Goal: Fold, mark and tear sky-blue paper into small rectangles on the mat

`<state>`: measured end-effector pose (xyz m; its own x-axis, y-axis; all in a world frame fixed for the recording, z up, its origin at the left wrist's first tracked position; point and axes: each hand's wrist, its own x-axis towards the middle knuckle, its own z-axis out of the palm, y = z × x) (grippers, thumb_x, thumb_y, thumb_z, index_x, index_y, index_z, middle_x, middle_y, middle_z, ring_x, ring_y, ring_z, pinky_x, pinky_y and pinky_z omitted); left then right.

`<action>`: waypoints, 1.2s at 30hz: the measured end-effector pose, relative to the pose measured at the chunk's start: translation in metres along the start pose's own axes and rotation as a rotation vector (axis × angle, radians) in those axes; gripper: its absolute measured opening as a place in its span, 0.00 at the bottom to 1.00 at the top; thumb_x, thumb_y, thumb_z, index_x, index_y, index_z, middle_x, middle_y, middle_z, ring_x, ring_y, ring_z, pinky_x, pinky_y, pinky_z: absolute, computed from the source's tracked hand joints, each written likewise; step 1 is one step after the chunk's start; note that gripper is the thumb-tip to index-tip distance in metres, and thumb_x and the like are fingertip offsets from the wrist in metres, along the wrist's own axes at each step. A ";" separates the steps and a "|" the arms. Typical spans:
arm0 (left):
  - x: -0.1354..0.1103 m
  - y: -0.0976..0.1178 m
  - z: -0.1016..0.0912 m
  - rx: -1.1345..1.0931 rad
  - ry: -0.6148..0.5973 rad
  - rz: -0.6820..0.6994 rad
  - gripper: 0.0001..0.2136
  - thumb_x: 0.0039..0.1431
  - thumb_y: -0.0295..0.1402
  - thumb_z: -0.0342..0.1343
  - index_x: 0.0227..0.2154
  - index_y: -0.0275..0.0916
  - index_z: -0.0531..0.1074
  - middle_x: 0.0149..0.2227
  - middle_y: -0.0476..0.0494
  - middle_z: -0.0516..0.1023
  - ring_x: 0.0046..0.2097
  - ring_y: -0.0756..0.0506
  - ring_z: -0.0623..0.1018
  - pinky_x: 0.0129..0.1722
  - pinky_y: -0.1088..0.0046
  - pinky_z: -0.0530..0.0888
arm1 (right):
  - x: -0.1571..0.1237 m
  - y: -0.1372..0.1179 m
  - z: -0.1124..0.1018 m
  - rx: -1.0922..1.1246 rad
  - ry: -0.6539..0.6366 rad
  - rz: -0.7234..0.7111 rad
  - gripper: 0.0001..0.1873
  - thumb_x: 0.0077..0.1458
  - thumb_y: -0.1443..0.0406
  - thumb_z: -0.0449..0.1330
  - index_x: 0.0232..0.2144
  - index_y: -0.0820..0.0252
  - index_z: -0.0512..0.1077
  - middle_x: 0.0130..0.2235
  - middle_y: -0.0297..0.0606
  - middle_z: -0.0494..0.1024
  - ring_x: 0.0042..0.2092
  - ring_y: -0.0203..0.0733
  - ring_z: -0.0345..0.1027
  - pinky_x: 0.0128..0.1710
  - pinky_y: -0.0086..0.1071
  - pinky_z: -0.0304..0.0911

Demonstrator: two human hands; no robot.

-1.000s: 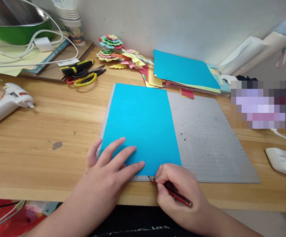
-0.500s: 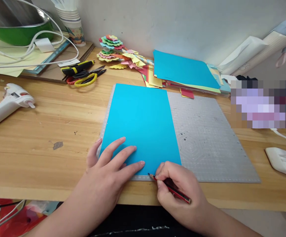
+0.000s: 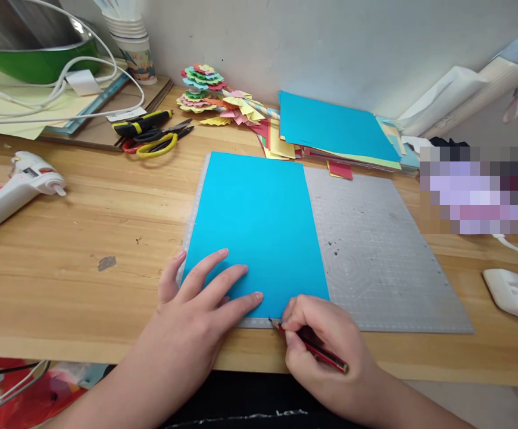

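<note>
A bright blue paper sheet [image 3: 259, 220] lies on the left half of a grey cutting mat [image 3: 375, 250]. My left hand [image 3: 200, 310] rests flat on the sheet's near left corner, fingers spread. My right hand [image 3: 325, 351] is closed round a red pencil [image 3: 312, 348], whose tip touches the mat at the sheet's near edge.
A white glue gun [image 3: 15, 187] lies at the left. Scissors and a yellow-black cutter [image 3: 152, 134] sit behind the mat, beside folded paper flowers [image 3: 209, 92] and a stack of coloured paper [image 3: 334, 128]. A white power strip [image 3: 515, 292] is at the right; a green bowl [image 3: 31, 56] far left.
The pencil tip moved slightly up onto the sheet's edge and back down to the mat border. My left hand has stayed put.
</note>
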<state>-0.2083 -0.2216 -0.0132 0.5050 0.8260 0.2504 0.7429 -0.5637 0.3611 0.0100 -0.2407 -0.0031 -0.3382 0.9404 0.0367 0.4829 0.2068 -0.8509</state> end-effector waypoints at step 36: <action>-0.002 -0.003 -0.022 0.082 0.033 -0.037 0.15 0.61 0.27 0.50 0.45 0.51 0.74 0.51 0.48 0.74 0.55 0.40 0.68 0.57 0.53 0.55 | -0.005 0.009 -0.012 0.403 0.228 0.055 0.07 0.63 0.63 0.52 0.41 0.54 0.70 0.40 0.38 0.76 0.37 0.38 0.71 0.39 0.36 0.69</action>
<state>-0.2210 -0.2219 0.0054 0.4627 0.8450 0.2682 0.7951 -0.5294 0.2958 0.0257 -0.2400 -0.0043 -0.1129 0.9917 0.0611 0.1272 0.0754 -0.9890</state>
